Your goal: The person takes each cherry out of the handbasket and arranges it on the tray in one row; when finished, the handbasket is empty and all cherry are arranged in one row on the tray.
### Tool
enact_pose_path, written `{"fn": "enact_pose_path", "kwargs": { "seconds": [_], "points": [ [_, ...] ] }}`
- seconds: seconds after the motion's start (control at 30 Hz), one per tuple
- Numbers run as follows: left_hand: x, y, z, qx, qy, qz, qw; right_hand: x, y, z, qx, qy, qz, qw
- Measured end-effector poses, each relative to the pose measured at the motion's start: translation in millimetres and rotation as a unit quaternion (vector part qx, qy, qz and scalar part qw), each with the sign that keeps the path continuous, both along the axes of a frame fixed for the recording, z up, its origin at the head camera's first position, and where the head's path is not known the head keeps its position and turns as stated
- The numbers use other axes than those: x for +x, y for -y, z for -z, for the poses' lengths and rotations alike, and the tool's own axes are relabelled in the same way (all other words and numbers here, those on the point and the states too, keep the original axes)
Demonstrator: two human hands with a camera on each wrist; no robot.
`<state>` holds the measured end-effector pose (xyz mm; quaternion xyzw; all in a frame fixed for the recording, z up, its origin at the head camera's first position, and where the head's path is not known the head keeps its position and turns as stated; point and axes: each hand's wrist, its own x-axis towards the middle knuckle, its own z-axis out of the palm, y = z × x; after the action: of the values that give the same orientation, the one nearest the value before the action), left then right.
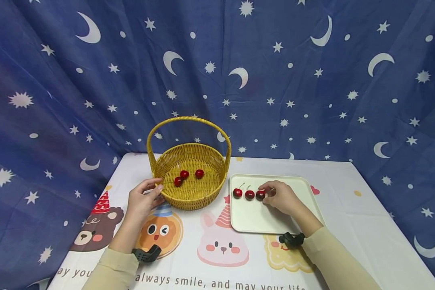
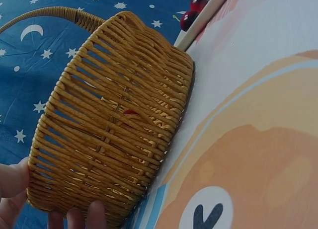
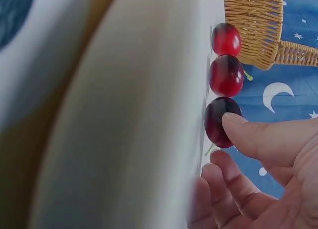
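Observation:
A yellow woven basket (image 1: 192, 201) with a tall arched handle stands left of centre, three red cherries lying on its floor, among them one cherry (image 1: 199, 174) at the right. My left hand (image 1: 143, 197) holds the basket's left rim between thumb and fingers; the left wrist view shows the fingertips (image 2: 97, 216) against the woven side. On the cream tray (image 1: 275, 225), three dark red cherries sit in a row near the left end. With thumb and fingers, my right hand (image 1: 280, 197) pinches the rightmost cherry (image 3: 218, 122). Beside it are the middle cherry (image 1: 249, 195) and the left cherry (image 1: 237, 193).
A white tablecloth (image 1: 351, 241) with cartoon animals and lettering covers the table. Behind it hangs a blue curtain (image 1: 261, 121) with moons and stars. The tray stands just right of the basket. A black strap (image 1: 293, 239) is around the right wrist, another strap (image 1: 147, 254) around the left.

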<state>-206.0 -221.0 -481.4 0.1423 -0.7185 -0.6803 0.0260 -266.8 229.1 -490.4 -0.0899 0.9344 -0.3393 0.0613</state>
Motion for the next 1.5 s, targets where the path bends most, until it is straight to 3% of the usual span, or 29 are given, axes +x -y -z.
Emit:
{"fn": "enact_pose_path", "kwargs": {
  "seconds": [0.63,0.77,0.93,1.23,1.37,1.5],
  "points": [
    [-0.9,-0.1,0.9,0.013,0.013,-0.004,0.9998,-1.3,-3.1,1.2,-0.009,0.007,0.003,1.0],
    [-0.7,-0.3,1.0,0.011,0.013,-0.003,0.9998,1.9,-4.2,-7.4,-0.011,-0.005,0.008,1.0],
    [-1.0,-1.3,0.1,0.008,0.013,-0.005,0.9999,13.4,1.9,-30.4,-0.039,-0.038,-0.005,0.999],
    [0.4,-0.3,0.6,0.009,0.009,-0.009,0.9999,37.9,64.0,-64.3,-0.12,-0.066,-0.098,0.986],
    [0.3,-0.4,0.6,0.014,0.01,-0.005,0.9998,37.4,97.9,-71.5,-0.143,-0.063,-0.133,0.979],
    [-0.1,-1.2,0.3,0.01,0.014,-0.005,0.9998,25.7,127.7,-70.9,-0.153,-0.051,-0.148,0.976]
  ]
}}
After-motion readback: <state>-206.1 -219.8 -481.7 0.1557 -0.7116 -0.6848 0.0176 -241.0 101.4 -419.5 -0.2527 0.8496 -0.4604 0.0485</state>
